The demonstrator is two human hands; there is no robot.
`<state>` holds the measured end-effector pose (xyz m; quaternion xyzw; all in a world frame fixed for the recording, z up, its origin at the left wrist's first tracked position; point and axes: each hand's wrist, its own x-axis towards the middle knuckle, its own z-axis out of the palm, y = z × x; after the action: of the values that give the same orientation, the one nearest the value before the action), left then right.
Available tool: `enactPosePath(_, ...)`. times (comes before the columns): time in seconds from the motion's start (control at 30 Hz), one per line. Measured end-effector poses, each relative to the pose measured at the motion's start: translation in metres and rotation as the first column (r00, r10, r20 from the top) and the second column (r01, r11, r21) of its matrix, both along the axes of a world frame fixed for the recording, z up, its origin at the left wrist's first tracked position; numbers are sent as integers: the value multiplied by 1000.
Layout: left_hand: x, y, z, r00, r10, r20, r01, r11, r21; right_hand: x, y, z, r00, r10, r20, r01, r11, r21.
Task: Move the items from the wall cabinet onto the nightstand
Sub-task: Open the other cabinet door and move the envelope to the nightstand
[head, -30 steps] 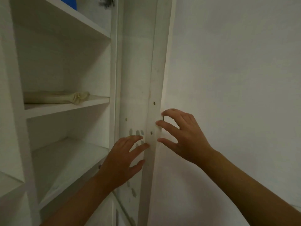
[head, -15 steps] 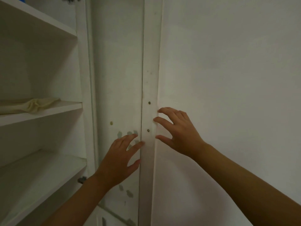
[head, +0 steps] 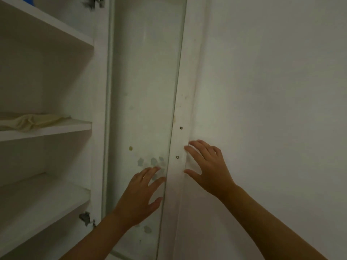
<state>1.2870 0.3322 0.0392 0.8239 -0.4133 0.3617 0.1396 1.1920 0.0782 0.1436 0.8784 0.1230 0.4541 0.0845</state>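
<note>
The white wall cabinet (head: pixel 47 40) stands open on the left, showing several shelves. A pale yellow cloth (head: pixel 32 121) lies on the middle shelf. A sliver of something blue (head: pixel 33 1) shows on the top shelf. The glass cabinet door (head: pixel 144 91) is swung wide open against the wall. My left hand (head: pixel 140 197) lies flat on the glass with fingers spread. My right hand (head: pixel 208 169) touches the door's white outer frame (head: pixel 180 143) with fingertips, fingers loosely spread. Neither hand holds anything. The nightstand is not in view.
A plain white wall (head: pixel 272 109) fills the right half. Metal hinges (head: pixel 85 218) sit on the cabinet's side panel at the top and bottom. The lowest visible shelf (head: pixel 41 201) is bare.
The door has swung further open toward the wall, showing more of its glass face. Both hands stayed on it; my right fingers have flattened against the frame.
</note>
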Motion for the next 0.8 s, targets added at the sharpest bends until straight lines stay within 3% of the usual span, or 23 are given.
enactPosePath(0.47,-2,10,8,999,23,-35,-20,995,96,-2,2,-8,1000,-3,30,3,1000,-6)
enactPosePath(0.8,-4,94,46,999,29,-21,-27,997,78,-20,78,13,997,-42,72,43,999,-17)
